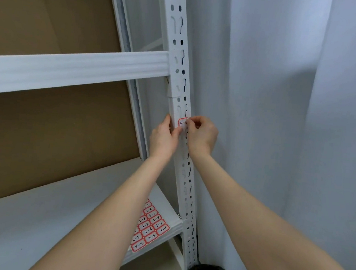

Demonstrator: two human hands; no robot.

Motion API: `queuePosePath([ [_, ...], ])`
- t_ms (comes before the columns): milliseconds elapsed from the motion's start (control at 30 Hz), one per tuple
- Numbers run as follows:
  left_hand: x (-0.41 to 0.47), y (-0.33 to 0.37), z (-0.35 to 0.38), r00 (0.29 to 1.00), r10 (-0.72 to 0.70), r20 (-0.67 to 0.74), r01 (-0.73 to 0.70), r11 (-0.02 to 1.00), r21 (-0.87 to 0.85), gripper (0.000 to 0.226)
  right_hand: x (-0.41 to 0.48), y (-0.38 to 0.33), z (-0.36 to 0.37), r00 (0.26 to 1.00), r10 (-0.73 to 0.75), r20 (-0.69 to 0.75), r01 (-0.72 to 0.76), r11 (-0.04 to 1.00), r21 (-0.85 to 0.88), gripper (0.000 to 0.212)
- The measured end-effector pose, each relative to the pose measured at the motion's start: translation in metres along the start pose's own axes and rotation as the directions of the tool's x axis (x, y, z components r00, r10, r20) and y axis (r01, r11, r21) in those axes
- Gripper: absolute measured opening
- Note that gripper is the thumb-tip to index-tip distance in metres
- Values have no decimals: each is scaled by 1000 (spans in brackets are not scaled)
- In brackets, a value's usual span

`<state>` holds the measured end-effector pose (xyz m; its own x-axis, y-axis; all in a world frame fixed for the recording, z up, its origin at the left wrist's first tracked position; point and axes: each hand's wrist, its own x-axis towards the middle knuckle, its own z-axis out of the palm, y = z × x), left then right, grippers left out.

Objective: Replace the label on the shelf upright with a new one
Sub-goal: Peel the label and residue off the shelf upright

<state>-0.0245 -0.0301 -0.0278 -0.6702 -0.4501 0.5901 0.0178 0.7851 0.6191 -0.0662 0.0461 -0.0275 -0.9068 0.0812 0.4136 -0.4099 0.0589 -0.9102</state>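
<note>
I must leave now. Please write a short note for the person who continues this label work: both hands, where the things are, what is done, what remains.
Left hand: rests on the left edge of the white perforated metal shelf upright, thumb beside the label's lower left.
Right hand: pinches the upper right corner of the red-bordered white paper label, marked "4-", on the upright's front.
The sheet of red-bordered handwritten labels lies on the white lower shelf, near the upright.
Done: cannot tell if this is the old label or the new one.
Left: probably finish this label, then press it flat.
</note>
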Motion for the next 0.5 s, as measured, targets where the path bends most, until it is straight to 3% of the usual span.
queuePosePath([
  [500, 0, 0, -1, 1000, 6, 21, -7, 1000, 29, 29, -2, 1, -4, 989, -68, 130, 79, 993, -82, 15],
])
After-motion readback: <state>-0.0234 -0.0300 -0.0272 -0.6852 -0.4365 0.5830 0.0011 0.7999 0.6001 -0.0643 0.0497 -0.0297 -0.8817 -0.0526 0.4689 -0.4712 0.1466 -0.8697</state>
